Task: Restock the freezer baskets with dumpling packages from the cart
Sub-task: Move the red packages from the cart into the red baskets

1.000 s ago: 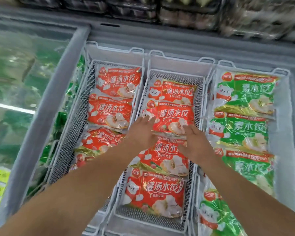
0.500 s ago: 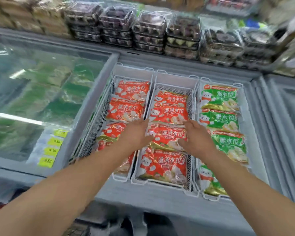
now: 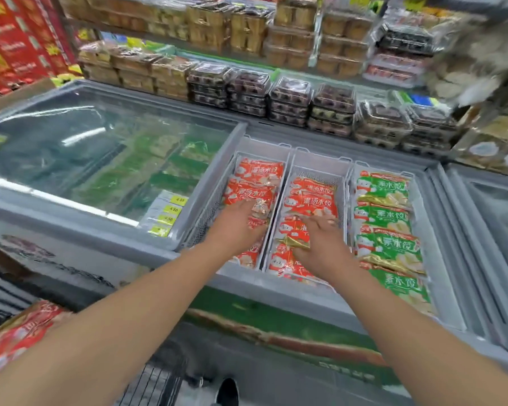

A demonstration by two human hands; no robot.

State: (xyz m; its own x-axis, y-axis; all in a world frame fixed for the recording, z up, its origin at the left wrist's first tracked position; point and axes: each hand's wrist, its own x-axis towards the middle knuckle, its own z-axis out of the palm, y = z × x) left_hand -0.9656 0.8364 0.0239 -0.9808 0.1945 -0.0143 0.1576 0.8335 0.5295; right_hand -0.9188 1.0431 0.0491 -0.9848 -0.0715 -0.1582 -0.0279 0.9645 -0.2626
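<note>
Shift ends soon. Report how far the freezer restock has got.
Done: the right basket looks full of green packages; the two red baskets hold rows. In hand: left hand and right hand lie on red packages; grip unclear. Left: red packages wait at lower left, and the middle basket's far end shows bare mesh.

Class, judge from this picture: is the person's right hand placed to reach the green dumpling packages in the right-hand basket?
Probably yes. The right hand rests on red packages in the middle basket, right beside the green packages, which lie uncovered with no lid or other item between them.
</note>
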